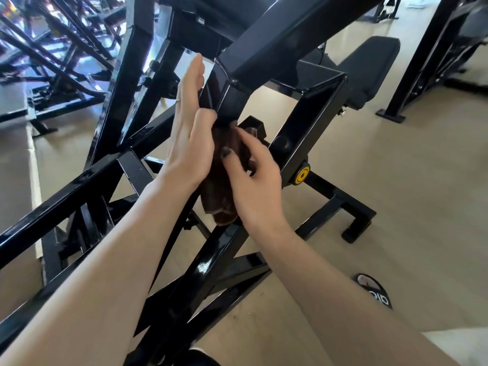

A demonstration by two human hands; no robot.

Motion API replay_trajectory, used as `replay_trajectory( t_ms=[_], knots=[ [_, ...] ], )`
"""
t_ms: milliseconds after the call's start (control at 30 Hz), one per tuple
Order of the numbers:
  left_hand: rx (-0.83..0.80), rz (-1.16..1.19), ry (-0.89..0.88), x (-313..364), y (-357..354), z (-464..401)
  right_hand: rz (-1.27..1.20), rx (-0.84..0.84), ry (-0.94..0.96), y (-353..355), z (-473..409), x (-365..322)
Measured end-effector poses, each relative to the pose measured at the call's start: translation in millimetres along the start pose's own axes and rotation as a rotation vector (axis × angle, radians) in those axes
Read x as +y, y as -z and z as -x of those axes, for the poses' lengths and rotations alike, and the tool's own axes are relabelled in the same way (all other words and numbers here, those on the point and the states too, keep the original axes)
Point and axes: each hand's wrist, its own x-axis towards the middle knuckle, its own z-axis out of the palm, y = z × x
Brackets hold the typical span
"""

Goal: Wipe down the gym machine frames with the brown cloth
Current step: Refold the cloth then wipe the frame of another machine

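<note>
- Brown cloth [224,180], one piece, bunched against a slanting bar of the black machine frame [211,262], sits between the person's two hands.
- Left hand [188,128] lies flat along the frame with fingers straight and together, pointing up the bar; its thumb bends against the top of the cloth. One thin ring shows on a finger.
- Right hand [253,178] grips the cloth from the right side, fingers curled over the folds, one dark-painted nail showing on the thumb.
- Two bare forearms reach in from the lower edge and cross the frame's lower bars.
- One round yellow knob [302,175] sits on the frame just right of the right hand.
- One black padded bench [369,67] lies beyond and to the right of both hands, above a second frame bar.
- One black sandal [375,290] with white lettering, toes showing, rests on the beige floor [396,194] below and right of the right hand.
- Further black frames [60,56] stand beyond and to the left of the left hand, blurred; their number cannot be told.
- One more black upright [422,56] stands far to the right of both hands.
</note>
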Motion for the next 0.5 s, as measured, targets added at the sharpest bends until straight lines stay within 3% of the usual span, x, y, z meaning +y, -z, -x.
replay_trajectory(
  t_ms=[133,233,367,500],
  knots=[
    [-0.035,0.023,-0.063,-3.1,-1.5,-0.6,-0.389,0.148,-0.196,-2.7,-15.8,-16.9],
    [-0.009,0.027,-0.059,-7.3,-0.9,0.0,-0.541,0.255,-0.175,-6.4,-32.0,-34.8],
    [0.002,-0.006,-0.066,-6.0,-2.3,-1.6,-0.268,0.19,0.054,-13.3,-38.0,-42.6],
    [0.036,0.039,-0.056,-5.6,-3.0,-0.2,0.043,0.054,0.079,-17.6,-24.4,-20.2]
  ],
)
